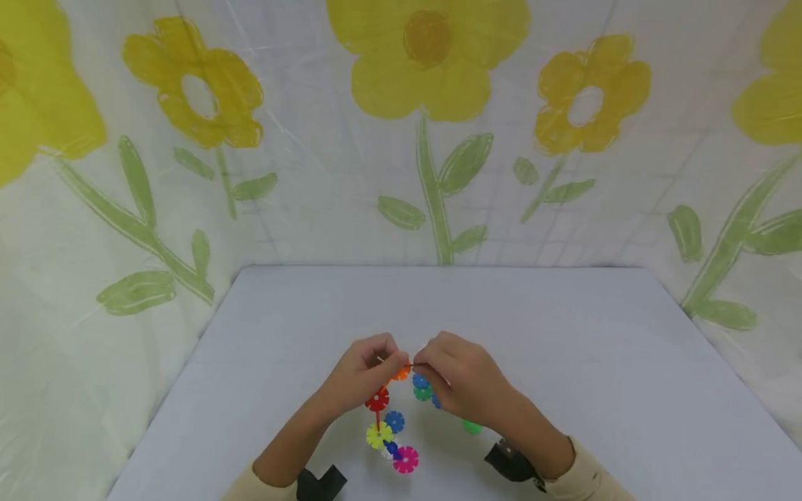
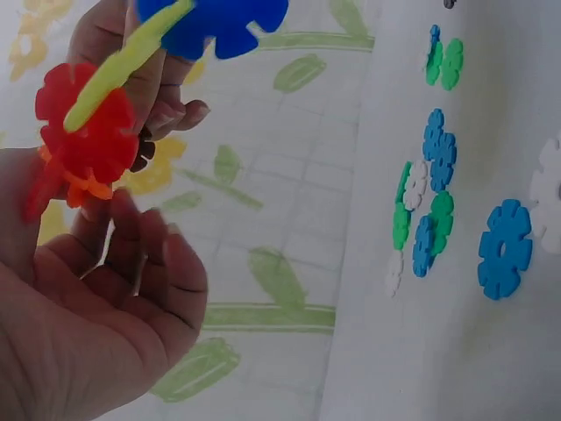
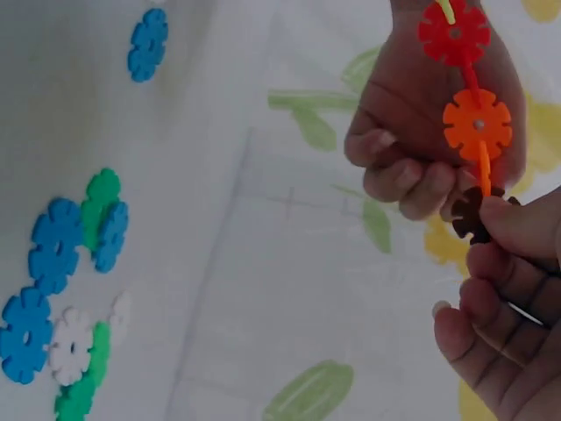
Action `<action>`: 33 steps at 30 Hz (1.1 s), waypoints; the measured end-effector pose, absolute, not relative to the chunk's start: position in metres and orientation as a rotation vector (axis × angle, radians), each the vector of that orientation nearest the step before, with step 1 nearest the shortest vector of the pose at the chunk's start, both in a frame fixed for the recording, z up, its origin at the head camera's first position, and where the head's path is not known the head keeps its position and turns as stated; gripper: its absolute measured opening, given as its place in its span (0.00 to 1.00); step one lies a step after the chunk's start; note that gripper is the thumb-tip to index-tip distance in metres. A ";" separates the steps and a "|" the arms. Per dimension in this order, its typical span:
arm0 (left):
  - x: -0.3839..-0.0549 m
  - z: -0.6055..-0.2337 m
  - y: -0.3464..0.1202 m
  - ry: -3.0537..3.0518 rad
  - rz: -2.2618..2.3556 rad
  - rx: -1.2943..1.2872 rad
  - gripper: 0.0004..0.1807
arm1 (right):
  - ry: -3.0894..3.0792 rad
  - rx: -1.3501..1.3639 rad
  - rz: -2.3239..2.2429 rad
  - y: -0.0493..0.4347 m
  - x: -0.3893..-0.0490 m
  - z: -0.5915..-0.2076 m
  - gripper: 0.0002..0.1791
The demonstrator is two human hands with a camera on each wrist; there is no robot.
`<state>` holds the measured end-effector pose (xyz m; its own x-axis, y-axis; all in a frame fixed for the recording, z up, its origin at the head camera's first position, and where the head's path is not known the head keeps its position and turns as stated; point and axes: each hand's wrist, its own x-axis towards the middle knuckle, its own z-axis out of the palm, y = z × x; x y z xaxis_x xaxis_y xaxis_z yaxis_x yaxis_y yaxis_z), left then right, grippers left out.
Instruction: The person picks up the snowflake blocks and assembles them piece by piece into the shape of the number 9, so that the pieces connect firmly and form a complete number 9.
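My left hand (image 1: 360, 372) pinches an orange notched plastic disc (image 3: 478, 123) in a linked chain. A red disc (image 1: 377, 399), a yellow disc (image 1: 379, 435) and a pink disc (image 1: 406, 459) hang below it, with dark blue and white pieces between. Thumb and fingers of my right hand (image 1: 470, 379) grip a dark brown disc (image 3: 469, 213), which meets the edge of the orange one. How deep their slots engage is hard to see. Close to the left wrist camera, a yellow disc (image 2: 131, 63) stands edge-on between the red and dark blue discs.
Loose blue discs (image 3: 55, 246), green discs (image 2: 441, 223) and white discs (image 3: 70, 346) lie on the white table (image 1: 532, 313), partly under my right hand. A light green disc (image 1: 472, 426) lies beneath the right wrist. Behind the table hangs a flower-painted sheet (image 1: 313, 209).
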<state>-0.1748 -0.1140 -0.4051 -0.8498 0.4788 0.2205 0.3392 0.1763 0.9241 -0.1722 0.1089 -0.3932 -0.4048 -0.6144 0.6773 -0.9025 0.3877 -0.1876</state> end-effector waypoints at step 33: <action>-0.177 -0.401 -0.124 2.019 1.743 1.026 0.10 | -3.283 1.066 0.628 0.209 -0.145 -0.438 0.17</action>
